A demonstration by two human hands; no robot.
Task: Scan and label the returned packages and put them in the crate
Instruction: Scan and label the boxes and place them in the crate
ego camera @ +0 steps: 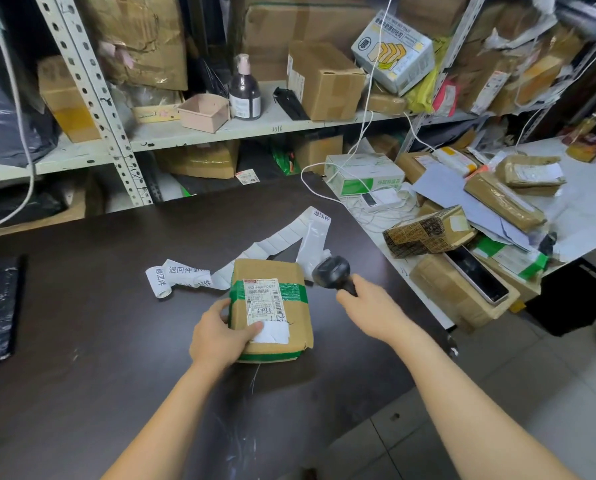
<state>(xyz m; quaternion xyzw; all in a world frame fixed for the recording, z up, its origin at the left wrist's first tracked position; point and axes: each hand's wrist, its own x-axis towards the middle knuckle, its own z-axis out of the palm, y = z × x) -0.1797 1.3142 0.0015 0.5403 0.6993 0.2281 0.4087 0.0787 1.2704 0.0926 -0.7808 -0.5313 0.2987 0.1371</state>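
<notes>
A brown cardboard package (291, 306) with green tape bands and a white shipping label lies flat on the dark table (81, 323). My left hand (220, 336) grips its near left corner, thumb on a white sticker on top. My right hand (367, 304) holds a black barcode scanner (331, 271) by the handle, its head just right of the package's far corner. A strip of white return labels (192, 277) trails behind the package, partly curled at its left end.
More returned packages (428, 233) are heaped on the white table at right, with a white cable (310, 183) and a small white device. Metal shelves (123, 143) full of boxes stand behind. A black crate (573, 299) sits on the floor at right.
</notes>
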